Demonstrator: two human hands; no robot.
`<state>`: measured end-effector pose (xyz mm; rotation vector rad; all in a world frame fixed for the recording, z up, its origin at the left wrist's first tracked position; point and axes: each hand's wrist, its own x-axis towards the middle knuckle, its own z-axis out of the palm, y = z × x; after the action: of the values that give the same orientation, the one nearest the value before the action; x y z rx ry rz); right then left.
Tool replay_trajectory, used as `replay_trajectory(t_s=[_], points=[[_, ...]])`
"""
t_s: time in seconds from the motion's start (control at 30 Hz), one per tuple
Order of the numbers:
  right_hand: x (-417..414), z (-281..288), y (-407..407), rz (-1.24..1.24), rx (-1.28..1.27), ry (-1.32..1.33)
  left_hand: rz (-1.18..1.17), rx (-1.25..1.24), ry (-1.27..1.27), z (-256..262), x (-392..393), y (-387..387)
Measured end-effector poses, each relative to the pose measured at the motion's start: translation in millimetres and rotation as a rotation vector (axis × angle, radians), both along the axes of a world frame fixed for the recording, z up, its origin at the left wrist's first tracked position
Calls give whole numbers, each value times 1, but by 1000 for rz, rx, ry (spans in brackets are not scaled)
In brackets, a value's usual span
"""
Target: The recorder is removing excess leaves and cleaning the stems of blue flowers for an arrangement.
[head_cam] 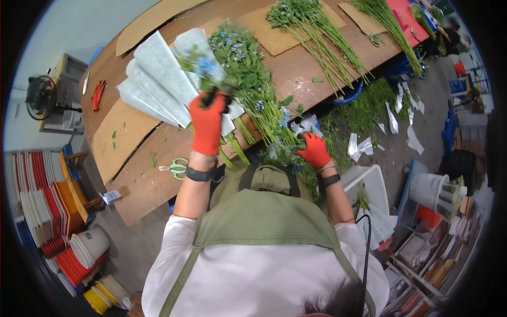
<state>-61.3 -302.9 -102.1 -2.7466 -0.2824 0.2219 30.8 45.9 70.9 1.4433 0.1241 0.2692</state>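
Note:
My left hand point(208, 119), in a red glove with dark fingertips, is raised over the table and grips a blue-flowered sprig point(204, 66), blurred by motion. Beneath it lie white paper-wrapped bundles point(158, 79) with green stems protruding at the table edge. To their right is a pile of leafy stems with small blue flowers point(253, 71), its cut ends towards me. My right hand point(315, 150), gloved alike, is beside those lower stems, just past the table edge. Its fingers are bent, and whether they hold a stem is unclear. Green-handled scissors point(178, 168) rest left of my left wrist.
The brown table point(138, 186) carries cardboard sheets point(122, 134), a red glove point(98, 96) and more bundles of long stems point(317, 39). Cut greenery point(364, 103) and white scraps point(358, 146) litter the floor at right. A white bin point(372, 178) stands by my right arm.

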Motion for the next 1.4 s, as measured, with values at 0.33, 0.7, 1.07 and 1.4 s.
replay_trajectory(t_s=[0.33,0.7,1.07,1.4], points=[[32,143,83,120,766,-62,-134,299,-84,-7,-46,-51],[35,196,93,-43,893,-271,-129,336,-109,-11,-54,-53],[49,213,125,-71,1060,-333,-379,-130,46,14,-58,-61],[42,184,145,-395,1352,-188,-253,-296,140,8,-50,-60]])
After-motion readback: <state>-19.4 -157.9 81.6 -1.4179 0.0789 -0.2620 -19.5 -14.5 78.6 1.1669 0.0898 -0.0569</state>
